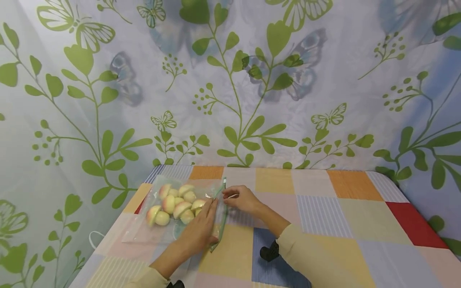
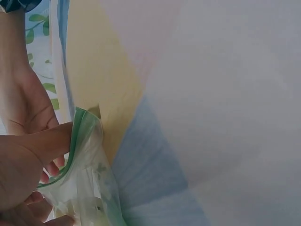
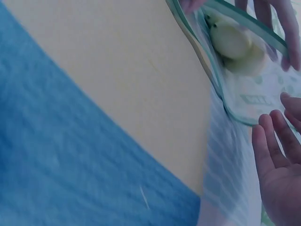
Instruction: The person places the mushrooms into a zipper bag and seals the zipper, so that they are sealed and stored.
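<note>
A clear zip-top bag (image 1: pixel 138 232) with a green-edged mouth (image 1: pixel 222 224) lies on the left of the table. Inside it are several cream-yellow mushroom-shaped pieces (image 1: pixel 181 208) with reddish tints on their caps. My left hand (image 1: pixel 198 232) lies across the bag beside its mouth and holds the edge, its thumb (image 2: pixel 54 140) at the green strip. From the other side, my right hand (image 1: pixel 245 200) has its fingertips right at the rim, fingers loosely extended. The right wrist view shows the mouth parted, one of the pieces (image 3: pixel 230 40) behind the strip.
A patchwork cloth (image 1: pixel 324 216) in many colours covers the table. Behind it hangs a curtain (image 1: pixel 230 100) printed with leaves and butterflies. A thin white loop (image 1: pixel 94 239) sticks out at the table's left edge.
</note>
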Demonstrator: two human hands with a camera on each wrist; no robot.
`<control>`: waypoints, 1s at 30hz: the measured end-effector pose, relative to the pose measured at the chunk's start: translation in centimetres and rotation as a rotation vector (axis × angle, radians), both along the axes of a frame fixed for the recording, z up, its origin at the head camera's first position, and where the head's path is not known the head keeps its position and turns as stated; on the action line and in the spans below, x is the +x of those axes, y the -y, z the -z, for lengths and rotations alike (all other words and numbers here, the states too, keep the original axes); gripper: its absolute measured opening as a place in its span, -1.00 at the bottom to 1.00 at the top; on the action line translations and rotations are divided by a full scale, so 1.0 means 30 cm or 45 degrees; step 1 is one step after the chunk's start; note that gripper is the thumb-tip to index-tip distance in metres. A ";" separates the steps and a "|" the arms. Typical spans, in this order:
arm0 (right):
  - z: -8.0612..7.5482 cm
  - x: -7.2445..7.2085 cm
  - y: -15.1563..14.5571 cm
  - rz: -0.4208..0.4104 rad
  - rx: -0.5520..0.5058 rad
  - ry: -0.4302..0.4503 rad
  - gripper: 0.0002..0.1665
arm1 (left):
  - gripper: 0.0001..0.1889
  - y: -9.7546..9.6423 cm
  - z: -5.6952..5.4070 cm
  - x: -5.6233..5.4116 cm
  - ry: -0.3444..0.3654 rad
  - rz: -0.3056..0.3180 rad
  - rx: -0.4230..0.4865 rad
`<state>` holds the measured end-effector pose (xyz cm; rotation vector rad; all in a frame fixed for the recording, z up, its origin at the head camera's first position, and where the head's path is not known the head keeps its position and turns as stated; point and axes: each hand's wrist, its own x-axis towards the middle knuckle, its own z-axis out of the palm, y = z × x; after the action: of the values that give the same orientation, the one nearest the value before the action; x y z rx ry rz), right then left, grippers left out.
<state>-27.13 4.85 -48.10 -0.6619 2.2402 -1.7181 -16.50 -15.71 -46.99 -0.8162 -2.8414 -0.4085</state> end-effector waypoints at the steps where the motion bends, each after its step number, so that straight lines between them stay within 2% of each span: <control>1: -0.001 -0.003 -0.007 0.012 0.004 0.001 -0.58 | 0.31 0.000 0.001 -0.001 -0.001 0.001 -0.002; 10: -0.009 -0.018 -0.042 0.122 0.009 0.009 -0.61 | 0.29 0.004 0.007 -0.001 -0.055 0.027 -0.049; 21: 0.011 -0.028 -0.046 0.148 0.047 0.022 -0.60 | 0.25 0.004 0.004 0.006 -0.066 0.035 -0.058; 30: 0.010 -0.018 -0.031 0.106 0.068 0.144 -0.49 | 0.28 0.011 0.011 -0.008 -0.129 0.095 -0.063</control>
<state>-27.66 5.79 -48.40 -0.4537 2.2555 -1.6818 -16.73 -16.04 -47.32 -0.9270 -2.7442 -0.2991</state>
